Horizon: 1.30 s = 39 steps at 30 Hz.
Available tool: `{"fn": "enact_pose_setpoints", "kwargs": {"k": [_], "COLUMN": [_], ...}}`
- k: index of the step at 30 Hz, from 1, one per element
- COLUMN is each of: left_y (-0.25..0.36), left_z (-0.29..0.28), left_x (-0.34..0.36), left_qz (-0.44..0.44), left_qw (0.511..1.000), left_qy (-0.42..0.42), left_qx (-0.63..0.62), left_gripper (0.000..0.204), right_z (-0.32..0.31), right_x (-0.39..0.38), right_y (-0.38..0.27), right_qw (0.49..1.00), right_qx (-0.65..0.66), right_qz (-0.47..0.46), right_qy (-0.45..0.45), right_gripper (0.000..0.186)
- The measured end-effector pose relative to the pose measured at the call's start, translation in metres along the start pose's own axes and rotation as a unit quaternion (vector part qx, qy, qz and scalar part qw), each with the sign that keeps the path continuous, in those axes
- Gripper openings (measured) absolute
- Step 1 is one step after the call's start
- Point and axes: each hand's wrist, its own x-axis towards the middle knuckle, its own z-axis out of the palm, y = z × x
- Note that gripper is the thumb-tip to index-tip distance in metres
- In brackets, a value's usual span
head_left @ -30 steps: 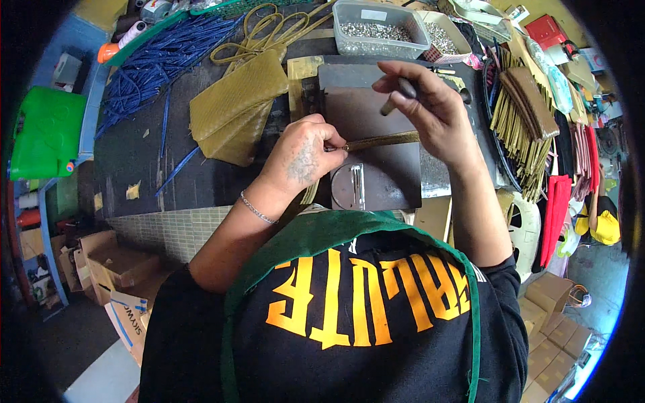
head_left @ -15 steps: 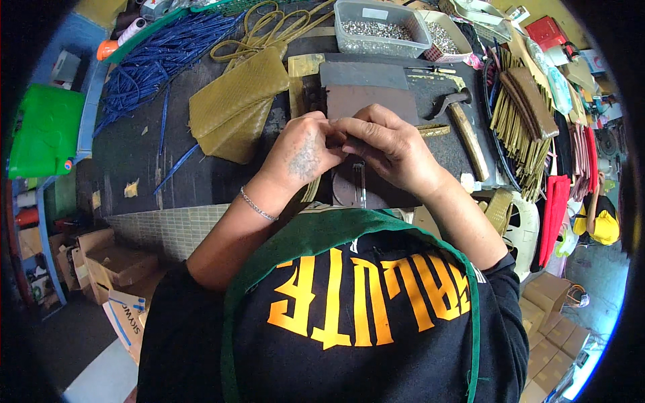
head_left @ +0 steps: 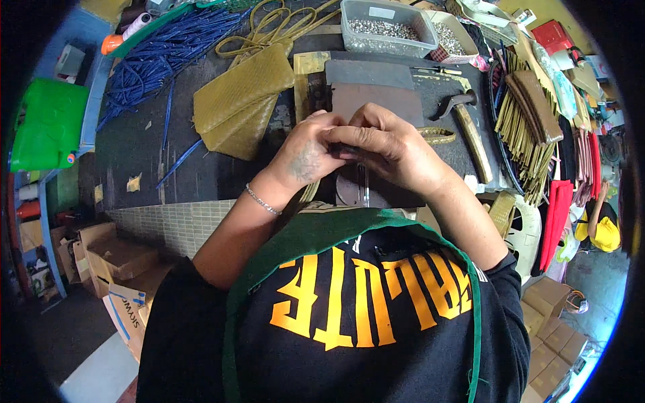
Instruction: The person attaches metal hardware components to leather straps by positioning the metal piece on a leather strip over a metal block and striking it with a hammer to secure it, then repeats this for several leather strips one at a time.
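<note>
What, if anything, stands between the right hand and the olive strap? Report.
Nothing visible: the olive strap shows just beyond the right hand, and the hammer lies farther right. Under the fingers, I can't tell.

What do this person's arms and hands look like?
Both arms emerge from short black sleeves. The left wrist wears a silvery chain bracelet; the left hand has a greyish, tattoo-like marking. The right hand is ungloved too.

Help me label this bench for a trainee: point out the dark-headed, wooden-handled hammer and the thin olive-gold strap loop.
Dark-headed, wooden-handled hammer (head_left: 474, 143): head view, on the middle of its handle.
Thin olive-gold strap loop (head_left: 440, 140): head view, on the lower band of the end showing beside the right hand (head_left: 395, 149).
</note>
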Motion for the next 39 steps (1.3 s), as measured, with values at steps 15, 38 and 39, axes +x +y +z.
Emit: {"fn": "enact_pose_setpoints", "kwargs": {"k": [15,38,39], "left_y": [0.004,0.006,0.005], "left_z": [0.005,0.007,0.005], "left_x": [0.002,0.004,0.002], "left_qz": [0.028,0.104,0.089], "left_qw": [0.999,0.986,0.987], "left_qy": [0.014,0.012,0.014], "left_qx": [0.044,0.131,0.133], "left_gripper": [0.025,0.028,0.027], "right_z": [-0.069,-0.103,-0.109], "right_x": [-0.192,-0.048,-0.047], "right_y": [0.144,-0.077,-0.077], "right_qw": [0.771,0.970,0.970], "right_qx": [-0.411,-0.233,-0.221], "right_qz": [0.480,0.055,-0.004], "right_qy": [0.080,0.046,0.102], "right_gripper": [0.061,0.062,0.065]}}
